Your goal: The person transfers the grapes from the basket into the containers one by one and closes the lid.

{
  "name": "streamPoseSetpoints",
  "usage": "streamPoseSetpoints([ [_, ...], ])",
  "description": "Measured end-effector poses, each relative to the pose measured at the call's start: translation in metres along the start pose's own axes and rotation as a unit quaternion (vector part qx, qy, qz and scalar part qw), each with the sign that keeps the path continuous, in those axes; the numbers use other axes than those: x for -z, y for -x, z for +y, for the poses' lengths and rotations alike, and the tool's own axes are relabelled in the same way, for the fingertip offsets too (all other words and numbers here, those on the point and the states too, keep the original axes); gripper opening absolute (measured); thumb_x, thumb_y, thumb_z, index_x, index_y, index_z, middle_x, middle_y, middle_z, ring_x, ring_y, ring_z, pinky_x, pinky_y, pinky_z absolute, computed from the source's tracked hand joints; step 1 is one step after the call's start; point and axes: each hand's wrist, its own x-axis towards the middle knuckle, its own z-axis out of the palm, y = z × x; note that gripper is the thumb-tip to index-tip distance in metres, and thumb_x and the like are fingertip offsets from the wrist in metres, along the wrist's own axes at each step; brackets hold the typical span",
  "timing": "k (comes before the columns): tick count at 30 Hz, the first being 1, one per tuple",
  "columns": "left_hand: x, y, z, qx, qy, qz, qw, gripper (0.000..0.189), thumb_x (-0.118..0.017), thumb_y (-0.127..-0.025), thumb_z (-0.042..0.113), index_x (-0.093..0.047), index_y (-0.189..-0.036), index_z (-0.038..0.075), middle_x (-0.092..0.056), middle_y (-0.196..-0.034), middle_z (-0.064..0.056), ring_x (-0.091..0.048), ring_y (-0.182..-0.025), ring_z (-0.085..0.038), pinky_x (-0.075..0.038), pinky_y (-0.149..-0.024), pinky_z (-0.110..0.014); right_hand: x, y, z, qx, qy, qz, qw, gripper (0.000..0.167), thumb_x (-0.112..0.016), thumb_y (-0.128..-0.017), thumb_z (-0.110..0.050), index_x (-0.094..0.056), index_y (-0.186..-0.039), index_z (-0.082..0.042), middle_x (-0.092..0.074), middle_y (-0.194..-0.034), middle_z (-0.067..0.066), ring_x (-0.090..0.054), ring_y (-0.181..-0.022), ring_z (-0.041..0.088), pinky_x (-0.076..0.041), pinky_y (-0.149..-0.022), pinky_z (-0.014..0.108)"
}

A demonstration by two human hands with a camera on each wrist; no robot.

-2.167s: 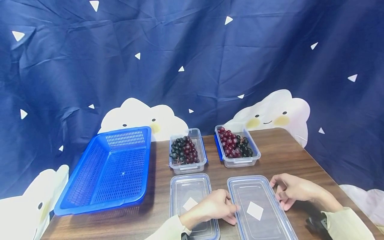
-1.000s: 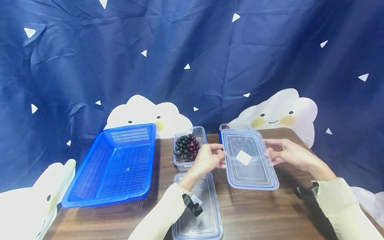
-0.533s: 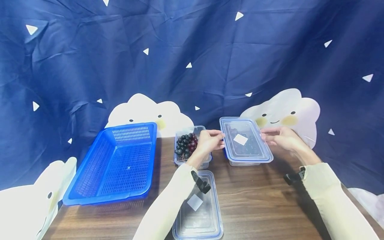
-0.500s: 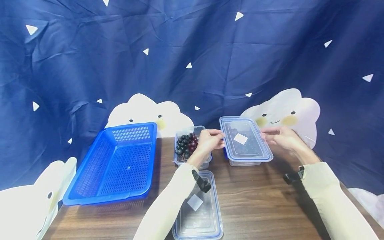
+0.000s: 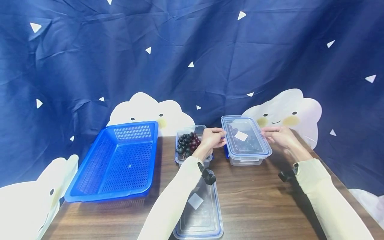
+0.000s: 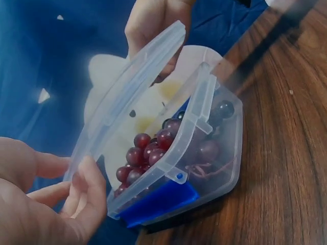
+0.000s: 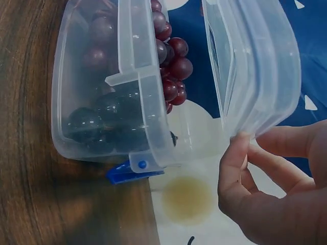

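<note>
Both hands hold a clear plastic lid (image 5: 247,146) with a blue seal and a white square label. My left hand (image 5: 211,139) pinches its left edge, and my right hand (image 5: 279,136) pinches the right edge between thumb and fingers. Under the lid stands a clear food container (image 5: 245,162) with blue side clips. Red and dark grapes (image 6: 148,150) fill it, rising just past the rim in the left wrist view. Both wrist views show a gap between lid and container rim. The lid hides most of the grapes in the head view.
Left of the hands is a second food container (image 5: 180,161) with dark and red grapes (image 5: 186,144). Another lid (image 5: 199,221) lies on the wooden table (image 5: 255,206) under the left forearm. A blue plastic basket (image 5: 120,166) occupies the left side. A patterned curtain hangs behind.
The lid has been lifted off the table by both hands and carried forward over the right container. In the last half second it has shifted only slightly.
</note>
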Motion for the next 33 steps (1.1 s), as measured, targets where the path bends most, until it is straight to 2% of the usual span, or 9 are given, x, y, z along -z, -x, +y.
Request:
streamPoseSetpoints([
  [6, -0.002, -0.004, -0.003, 0.012, 0.007, 0.006, 0.9999, 0.019, -0.070, -0.096, 0.001, -0.076, -0.114, -0.001, -0.068, -0.078, -0.002, -0.064, -0.064, -0.008, -0.061, -0.059, -0.017, -0.001, -0.004, 0.003, -0.021, -0.018, 0.017, 0.9995, 0.053, -0.059, -0.105, -0.005, -0.041, -0.149, 0.018, -0.076, -0.086, -0.017, -0.073, -0.086, -0.001, -0.062, -0.082, 0.018],
  [14, -0.002, -0.010, -0.007, 0.022, 0.001, 0.012, 0.9997, 0.015, -0.070, -0.096, 0.001, -0.076, -0.110, -0.001, -0.068, -0.074, -0.002, -0.064, -0.062, -0.008, -0.060, -0.059, -0.017, 0.000, -0.008, 0.006, -0.018, -0.020, 0.020, 0.9994, 0.046, -0.063, -0.104, -0.007, -0.052, -0.143, 0.015, -0.077, -0.086, -0.015, -0.073, -0.084, 0.000, -0.063, -0.080, 0.019],
  [18, -0.004, -0.013, -0.006, 0.022, -0.004, 0.019, 0.9996, 0.014, -0.070, -0.095, 0.000, -0.077, -0.107, -0.002, -0.067, -0.073, -0.002, -0.063, -0.063, -0.008, -0.060, -0.059, -0.017, 0.007, -0.013, 0.011, -0.007, -0.030, 0.014, 0.9994, 0.027, -0.066, -0.102, -0.008, -0.070, -0.126, 0.003, -0.078, -0.086, -0.013, -0.074, -0.084, 0.002, -0.064, -0.080, 0.021],
  [21, -0.006, -0.014, -0.004, 0.017, -0.018, 0.029, 0.9993, 0.012, -0.070, -0.094, -0.002, -0.078, -0.103, -0.005, -0.067, -0.072, -0.003, -0.064, -0.061, -0.007, -0.060, -0.059, -0.017, 0.008, -0.014, 0.009, -0.011, -0.048, 0.008, 0.9988, 0.034, -0.065, -0.103, -0.008, -0.063, -0.134, 0.007, -0.078, -0.088, -0.013, -0.074, -0.086, 0.003, -0.064, -0.082, 0.022],
  [22, -0.007, -0.014, -0.003, 0.013, -0.025, 0.033, 0.9990, 0.012, -0.070, -0.094, -0.002, -0.078, -0.102, -0.005, -0.068, -0.072, -0.002, -0.064, -0.060, -0.007, -0.061, -0.059, -0.017, 0.007, -0.013, 0.008, -0.015, -0.059, 0.004, 0.9982, 0.041, -0.064, -0.103, -0.007, -0.057, -0.140, 0.011, -0.078, -0.089, -0.012, -0.074, -0.087, 0.003, -0.063, -0.083, 0.022],
  [25, -0.008, -0.010, 0.002, -0.008, -0.048, 0.043, 0.9979, 0.012, -0.071, -0.093, -0.002, -0.078, -0.101, -0.007, -0.068, -0.074, -0.002, -0.064, -0.060, -0.006, -0.062, -0.061, -0.017, 0.017, -0.027, 0.021, -0.028, -0.093, 0.001, 0.9953, 0.039, -0.068, -0.102, -0.011, -0.062, -0.138, 0.004, -0.080, -0.094, -0.010, -0.076, -0.093, 0.005, -0.064, -0.088, 0.025],
  [28, -0.009, -0.005, 0.009, -0.039, -0.064, 0.045, 0.9961, 0.013, -0.071, -0.093, 0.000, -0.079, -0.101, -0.006, -0.069, -0.077, -0.003, -0.064, -0.065, -0.007, -0.062, -0.064, -0.017, 0.017, -0.024, 0.021, -0.023, -0.142, 0.007, 0.9895, 0.014, -0.073, -0.099, -0.014, -0.077, -0.113, -0.013, -0.082, -0.097, -0.007, -0.077, -0.095, 0.007, -0.064, -0.088, 0.026],
  [29, -0.009, -0.003, 0.011, -0.053, -0.076, 0.049, 0.9945, 0.013, -0.071, -0.093, 0.001, -0.080, -0.101, -0.004, -0.069, -0.079, -0.002, -0.063, -0.067, -0.006, -0.060, -0.064, -0.016, 0.017, -0.023, 0.020, -0.016, -0.148, 0.013, 0.9888, 0.007, -0.075, -0.099, -0.016, -0.079, -0.103, -0.020, -0.082, -0.098, -0.008, -0.077, -0.096, 0.006, -0.064, -0.087, 0.025],
  [33, -0.010, 0.004, 0.020, -0.105, -0.085, 0.066, 0.9887, 0.013, -0.074, -0.092, 0.006, -0.082, -0.102, 0.002, -0.076, -0.086, -0.007, -0.062, -0.072, -0.006, -0.053, -0.064, -0.016, -0.002, 0.004, -0.010, 0.039, -0.139, 0.071, 0.9870, 0.013, -0.071, -0.101, -0.017, -0.079, -0.100, -0.027, -0.078, -0.093, -0.018, -0.070, -0.084, -0.002, -0.059, -0.079, 0.016],
])
